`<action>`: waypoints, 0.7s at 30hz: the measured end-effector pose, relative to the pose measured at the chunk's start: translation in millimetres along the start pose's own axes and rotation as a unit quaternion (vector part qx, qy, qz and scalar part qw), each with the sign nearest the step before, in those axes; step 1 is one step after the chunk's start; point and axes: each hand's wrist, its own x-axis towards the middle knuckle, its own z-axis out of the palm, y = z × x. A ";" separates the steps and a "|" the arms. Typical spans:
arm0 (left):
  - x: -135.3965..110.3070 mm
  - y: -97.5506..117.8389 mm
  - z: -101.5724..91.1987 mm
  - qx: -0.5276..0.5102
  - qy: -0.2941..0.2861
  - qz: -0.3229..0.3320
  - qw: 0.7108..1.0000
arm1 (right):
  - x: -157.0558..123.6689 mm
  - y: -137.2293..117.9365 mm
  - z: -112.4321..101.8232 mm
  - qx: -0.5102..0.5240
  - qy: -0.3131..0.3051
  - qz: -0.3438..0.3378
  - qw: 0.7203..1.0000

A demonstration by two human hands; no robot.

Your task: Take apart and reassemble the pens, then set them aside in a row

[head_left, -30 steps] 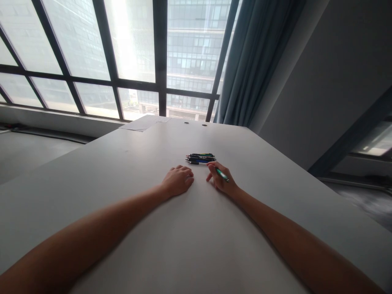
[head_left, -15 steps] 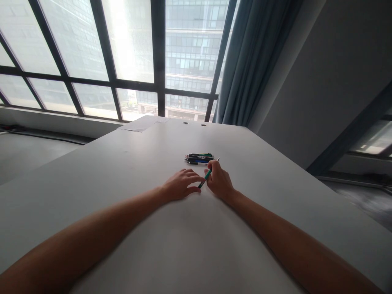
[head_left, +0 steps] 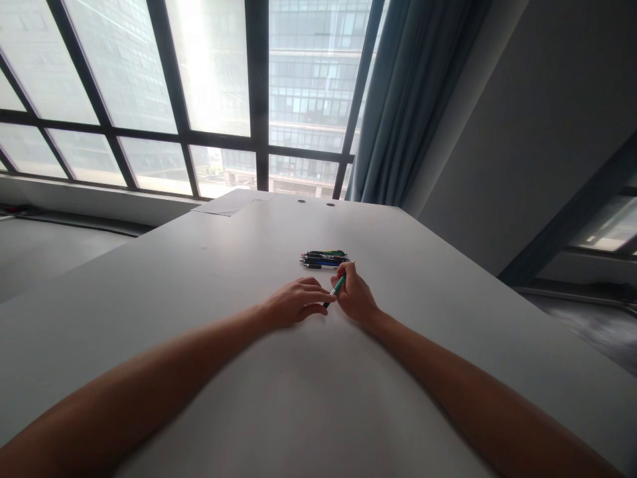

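Note:
A green pen [head_left: 338,285] slants between my two hands, just above the white table. My right hand [head_left: 357,292] is closed around its upper part, and the pen's silvery end sticks out past the knuckles. At the lower, dark end, the thumb and fingers of my left hand [head_left: 298,300] pinch the pen. A small bundle of pens [head_left: 318,259] lies side by side just beyond my hands, with black, blue and green barrels. My right fingers partly cover the right end of the nearest one.
Sheets of paper [head_left: 221,204] lie at the table's [head_left: 223,392] far left corner. Two round cable holes sit near its far edge. Behind stand a large window [head_left: 313,79] and a blue-grey curtain [head_left: 393,119].
The green pen has turned slightly in my hands, showing a light stripe near its lower part. My left fingers have shifted a little to the right along it. The bundle lies still.

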 end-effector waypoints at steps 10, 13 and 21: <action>-1.7 -6.4 4.8 0.001 0.027 0.038 0.999 | 0.8 2.2 -0.3 0.018 0.001 -0.045 0.999; -2.6 -8.8 6.2 0.005 0.037 0.025 0.999 | 3.1 5.5 -3.4 0.031 0.008 -0.073 0.997; -3.8 -10.7 7.0 0.030 0.057 -0.012 0.998 | 1.4 3.5 -4.7 0.052 0.038 -0.080 0.995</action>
